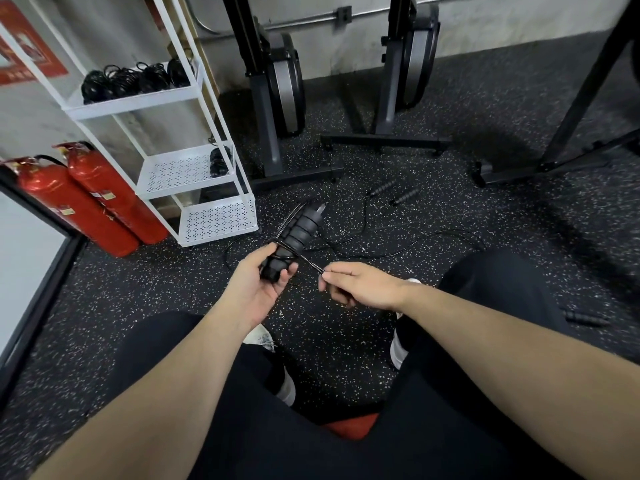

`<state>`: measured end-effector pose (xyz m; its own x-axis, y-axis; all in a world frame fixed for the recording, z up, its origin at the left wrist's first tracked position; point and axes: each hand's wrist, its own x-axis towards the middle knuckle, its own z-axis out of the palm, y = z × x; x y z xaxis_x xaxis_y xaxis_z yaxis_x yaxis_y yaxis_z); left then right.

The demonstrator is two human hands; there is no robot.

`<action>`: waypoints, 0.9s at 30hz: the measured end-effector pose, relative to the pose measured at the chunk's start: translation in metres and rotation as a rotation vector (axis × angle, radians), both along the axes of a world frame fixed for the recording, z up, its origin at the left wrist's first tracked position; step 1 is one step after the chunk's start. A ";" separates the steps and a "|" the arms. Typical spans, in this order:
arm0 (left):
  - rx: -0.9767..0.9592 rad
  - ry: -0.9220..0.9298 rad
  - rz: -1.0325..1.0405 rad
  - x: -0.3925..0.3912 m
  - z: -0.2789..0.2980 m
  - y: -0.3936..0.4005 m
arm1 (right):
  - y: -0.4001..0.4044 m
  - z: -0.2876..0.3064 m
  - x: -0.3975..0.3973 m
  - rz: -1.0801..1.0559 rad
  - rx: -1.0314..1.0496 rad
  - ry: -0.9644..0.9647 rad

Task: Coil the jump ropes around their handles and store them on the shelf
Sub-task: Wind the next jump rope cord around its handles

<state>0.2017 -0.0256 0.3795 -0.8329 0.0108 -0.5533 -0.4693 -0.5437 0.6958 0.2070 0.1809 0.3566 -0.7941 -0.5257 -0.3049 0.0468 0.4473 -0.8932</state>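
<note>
While seated over speckled rubber floor, person works at knee height. Left hand wraps fingers round lower end of paired black jump-rope handles, tilted up and away. Right hand pinches thin black rope between thumb and fingertips, just beside handles; few turns already on handles. Slack rope trails across floor beyond. Further out, loose handle pair lies on floor. White shelf unit at left: coiled ropes on upper tier, one coiled bundle on middle tier. Red fire extinguishers beside it.
</note>
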 end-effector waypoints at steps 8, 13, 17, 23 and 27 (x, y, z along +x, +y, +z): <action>0.261 -0.075 0.034 -0.004 0.001 -0.012 | 0.002 -0.001 0.003 0.030 0.149 0.026; 0.434 -0.024 -0.050 -0.007 -0.002 -0.028 | 0.007 -0.003 -0.002 0.020 0.254 0.164; 0.245 -0.070 -0.251 -0.002 0.004 -0.024 | 0.012 -0.010 -0.010 -0.128 0.268 0.149; -0.139 -0.153 -0.485 0.005 0.003 -0.012 | 0.022 0.001 -0.013 -0.258 0.423 0.216; -0.351 -0.113 -0.736 0.008 0.003 -0.010 | 0.021 0.002 -0.020 -0.259 0.486 0.240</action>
